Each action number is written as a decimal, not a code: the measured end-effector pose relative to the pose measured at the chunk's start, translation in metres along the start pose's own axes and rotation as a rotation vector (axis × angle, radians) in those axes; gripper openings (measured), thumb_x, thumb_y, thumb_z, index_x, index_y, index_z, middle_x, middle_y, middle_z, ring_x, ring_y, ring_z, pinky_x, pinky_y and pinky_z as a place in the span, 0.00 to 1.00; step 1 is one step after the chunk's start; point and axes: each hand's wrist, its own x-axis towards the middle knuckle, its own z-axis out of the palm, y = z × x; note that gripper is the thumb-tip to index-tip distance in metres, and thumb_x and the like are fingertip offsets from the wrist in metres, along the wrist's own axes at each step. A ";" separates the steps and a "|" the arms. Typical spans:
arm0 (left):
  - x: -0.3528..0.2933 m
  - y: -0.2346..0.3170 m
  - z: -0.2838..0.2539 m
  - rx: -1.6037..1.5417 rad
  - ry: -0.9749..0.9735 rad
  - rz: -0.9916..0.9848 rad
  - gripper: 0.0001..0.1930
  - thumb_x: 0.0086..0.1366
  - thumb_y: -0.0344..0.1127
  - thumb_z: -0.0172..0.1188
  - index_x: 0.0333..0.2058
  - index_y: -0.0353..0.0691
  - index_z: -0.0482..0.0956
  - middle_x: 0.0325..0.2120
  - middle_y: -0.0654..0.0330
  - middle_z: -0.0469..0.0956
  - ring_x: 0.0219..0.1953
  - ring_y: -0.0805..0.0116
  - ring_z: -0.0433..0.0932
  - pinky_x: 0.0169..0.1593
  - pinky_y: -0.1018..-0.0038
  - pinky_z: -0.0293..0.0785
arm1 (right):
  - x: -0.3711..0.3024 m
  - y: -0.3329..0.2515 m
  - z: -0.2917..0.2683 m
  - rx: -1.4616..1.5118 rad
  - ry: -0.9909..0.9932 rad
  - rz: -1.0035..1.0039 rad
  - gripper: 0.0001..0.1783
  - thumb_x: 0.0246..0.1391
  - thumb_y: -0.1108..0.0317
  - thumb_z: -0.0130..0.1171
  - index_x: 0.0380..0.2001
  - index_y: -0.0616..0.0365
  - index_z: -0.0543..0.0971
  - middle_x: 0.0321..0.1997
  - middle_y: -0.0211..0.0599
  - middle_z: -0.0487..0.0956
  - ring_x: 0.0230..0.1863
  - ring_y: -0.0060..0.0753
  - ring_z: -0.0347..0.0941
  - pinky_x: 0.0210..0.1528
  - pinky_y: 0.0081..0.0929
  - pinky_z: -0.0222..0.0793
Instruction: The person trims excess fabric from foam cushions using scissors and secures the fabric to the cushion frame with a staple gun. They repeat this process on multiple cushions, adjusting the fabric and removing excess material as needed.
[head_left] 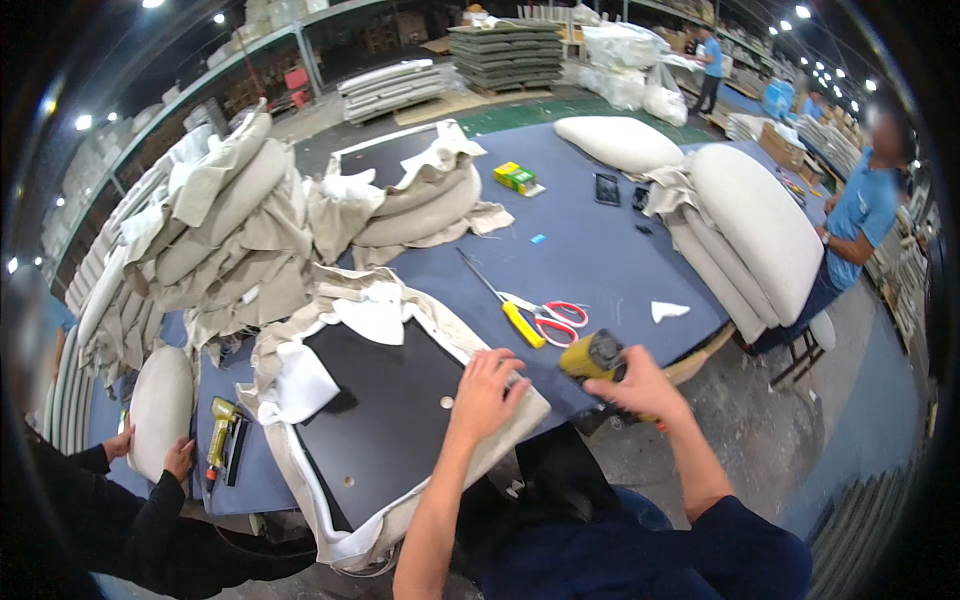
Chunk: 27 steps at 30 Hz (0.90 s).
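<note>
Left hand (487,388) is pressing flat, fingers spread, on the beige fabric edge (500,420) of the black panel (385,415); right hand (630,385) is gripping the yellow staple gun (592,356), its nose hidden.

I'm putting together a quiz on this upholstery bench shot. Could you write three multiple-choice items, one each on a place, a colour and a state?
1. Where do the scissors lie?
A. On the blue table
B. On the floor
C. On the black panel

2. What colour is the tool in the right hand?
A. Red
B. Yellow
C. White

3. How is the left hand?
A. Lifted clear
B. Gripping the scissors
C. Pressed flat on the fabric edge of the black panel

Answers: 1 A, they rest on the tabletop beyond the hands; 2 B, its body is yellow; 3 C, the fingers are spread over the wrapped fabric.
</note>
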 end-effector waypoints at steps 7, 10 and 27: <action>-0.016 0.014 -0.006 0.134 -0.157 0.098 0.31 0.54 0.62 0.71 0.49 0.46 0.81 0.55 0.56 0.74 0.65 0.56 0.69 0.75 0.43 0.48 | 0.085 0.033 -0.022 -0.336 0.271 -0.077 0.25 0.47 0.63 0.73 0.46 0.68 0.82 0.43 0.59 0.83 0.49 0.59 0.81 0.54 0.46 0.75; -0.018 0.016 0.002 0.167 -0.171 0.122 0.36 0.52 0.63 0.72 0.53 0.47 0.78 0.56 0.57 0.73 0.68 0.57 0.66 0.75 0.41 0.44 | 0.091 0.055 0.018 -0.425 0.345 -0.376 0.23 0.50 0.66 0.71 0.49 0.63 0.82 0.48 0.56 0.82 0.56 0.58 0.77 0.57 0.47 0.74; -0.050 0.017 0.017 0.230 -0.039 0.034 0.33 0.50 0.52 0.72 0.53 0.45 0.77 0.56 0.57 0.74 0.69 0.58 0.66 0.77 0.46 0.42 | 0.195 0.000 0.081 0.827 -0.503 0.138 0.20 0.65 0.52 0.61 0.44 0.60 0.81 0.30 0.25 0.77 0.22 0.16 0.67 0.19 0.20 0.55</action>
